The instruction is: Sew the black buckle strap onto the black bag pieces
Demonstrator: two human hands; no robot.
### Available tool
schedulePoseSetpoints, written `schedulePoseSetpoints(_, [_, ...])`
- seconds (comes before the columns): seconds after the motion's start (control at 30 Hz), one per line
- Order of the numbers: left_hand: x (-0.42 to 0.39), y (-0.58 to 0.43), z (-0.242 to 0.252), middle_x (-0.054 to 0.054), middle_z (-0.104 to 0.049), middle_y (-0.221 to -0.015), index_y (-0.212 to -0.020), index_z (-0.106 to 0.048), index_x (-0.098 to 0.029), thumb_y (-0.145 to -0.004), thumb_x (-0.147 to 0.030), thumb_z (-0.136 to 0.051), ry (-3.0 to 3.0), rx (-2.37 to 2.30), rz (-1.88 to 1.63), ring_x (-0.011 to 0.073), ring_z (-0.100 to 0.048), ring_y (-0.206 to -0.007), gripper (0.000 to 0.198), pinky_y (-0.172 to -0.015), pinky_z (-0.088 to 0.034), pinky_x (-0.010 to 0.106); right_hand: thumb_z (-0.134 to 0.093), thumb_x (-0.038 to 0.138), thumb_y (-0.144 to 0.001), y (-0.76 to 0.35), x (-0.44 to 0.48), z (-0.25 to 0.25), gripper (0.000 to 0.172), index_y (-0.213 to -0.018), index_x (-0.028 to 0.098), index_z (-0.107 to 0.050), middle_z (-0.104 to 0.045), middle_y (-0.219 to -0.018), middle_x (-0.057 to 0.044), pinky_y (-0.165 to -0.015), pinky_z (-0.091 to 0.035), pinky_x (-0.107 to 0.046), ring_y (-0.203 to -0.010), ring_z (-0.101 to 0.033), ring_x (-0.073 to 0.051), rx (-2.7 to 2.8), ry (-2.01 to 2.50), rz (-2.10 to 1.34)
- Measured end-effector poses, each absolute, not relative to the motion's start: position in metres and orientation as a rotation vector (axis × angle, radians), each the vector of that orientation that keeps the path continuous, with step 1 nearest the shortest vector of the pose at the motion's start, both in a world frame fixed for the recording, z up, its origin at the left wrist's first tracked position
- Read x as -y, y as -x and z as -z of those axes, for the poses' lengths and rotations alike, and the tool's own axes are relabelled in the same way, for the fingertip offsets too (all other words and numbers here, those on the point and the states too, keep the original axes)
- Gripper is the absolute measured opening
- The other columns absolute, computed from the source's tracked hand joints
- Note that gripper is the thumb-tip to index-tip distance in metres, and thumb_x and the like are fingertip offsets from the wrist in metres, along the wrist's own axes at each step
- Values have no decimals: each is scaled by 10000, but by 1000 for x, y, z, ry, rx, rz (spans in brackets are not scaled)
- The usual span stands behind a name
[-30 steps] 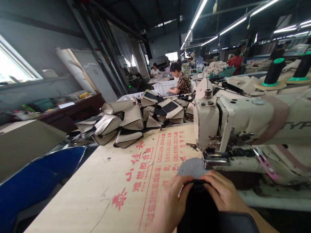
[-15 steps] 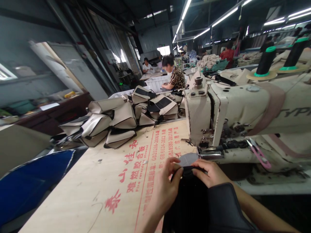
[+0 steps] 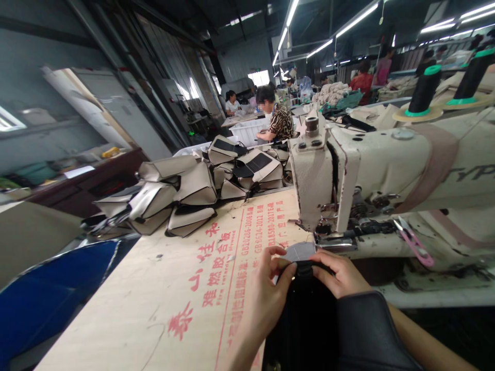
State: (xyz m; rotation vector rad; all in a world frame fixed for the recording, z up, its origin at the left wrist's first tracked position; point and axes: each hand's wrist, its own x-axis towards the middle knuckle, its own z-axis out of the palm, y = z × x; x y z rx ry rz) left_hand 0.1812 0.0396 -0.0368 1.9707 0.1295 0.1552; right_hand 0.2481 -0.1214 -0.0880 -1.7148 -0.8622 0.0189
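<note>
A black leather-look bag piece (image 3: 303,324) hangs down in front of me, most of it in deep shadow. My left hand (image 3: 269,291) pinches its upper edge between thumb and fingers. On the other side of a small black strip, my right hand (image 3: 337,273) is closed on the same edge. A grey rounded flap (image 3: 299,252) shows just beyond my fingertips, beside the free end of the sewing machine's (image 3: 402,165) lower arm. Pink-handled thread snips (image 3: 414,241) rest on the machine to the right of my hands.
A plywood table (image 3: 154,299) with red printing spreads to the left. Beige-and-black bags (image 3: 195,183) are heaped along its far side. Black thread cones (image 3: 424,93) stand behind the machine. A co-worker (image 3: 280,119) in a patterned top sits beyond the pile.
Both hands have shifted slightly right with the black bag piece, still gripping its edge. The view has moved a little; the snips appear slightly farther right.
</note>
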Motion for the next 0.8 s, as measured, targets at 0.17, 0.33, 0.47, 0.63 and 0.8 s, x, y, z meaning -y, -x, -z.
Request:
schedulePoseSetpoints(0.17, [-44, -169, 35, 7, -636, -948, -1082, -434, -246, -845, -315, -475, -1944, -135, -45, 151, -566, -885, 250, -762, -411, 249, -473, 277, -866, -248, 121, 94, 176, -889, 156, -599, -605, -881, -41, -757, -416, -227, -841, -567, -149, 831, 1739, 68])
schedulePoseSetpoints(0.33, [-46, -172, 44, -3, -640, -877, -964, -528, -219, -858, -320, -451, -2048, -133, -149, 138, -572, -844, 165, -774, -414, 235, -478, 317, -858, -249, 122, 96, 212, -884, 158, -616, -622, -874, -43, -730, -431, -220, -838, -581, -159, 854, 1758, 63])
schedulePoseSetpoints(0.47, [-44, -178, 48, -20, -650, -787, -987, -523, -217, -855, -311, -454, -1990, -129, -199, 134, -588, -790, 176, -737, -441, 229, -476, 328, -863, -246, 122, 96, 213, -905, 164, -606, -616, -877, -30, -749, -419, -228, -839, -571, -152, 798, 1740, 48])
schedulePoseSetpoints(0.63, [-44, -175, 44, -15, -680, -959, -958, -653, -243, -809, -312, -538, -2140, -110, -266, 154, -607, -889, 201, -833, -449, 248, -468, 303, -874, -244, 124, 95, 186, -915, 175, -596, -613, -913, -20, -768, -414, -213, -871, -569, -138, 790, 1739, 32])
schedulePoseSetpoints(0.8, [-41, -172, 44, -25, -665, -842, -1068, -612, -258, -803, -277, -558, -2225, -91, -367, 119, -607, -767, 272, -733, -473, 212, -457, 277, -880, -241, 123, 96, 174, -928, 172, -588, -601, -938, -29, -772, -417, -194, -890, -563, -128, 798, 1752, 116])
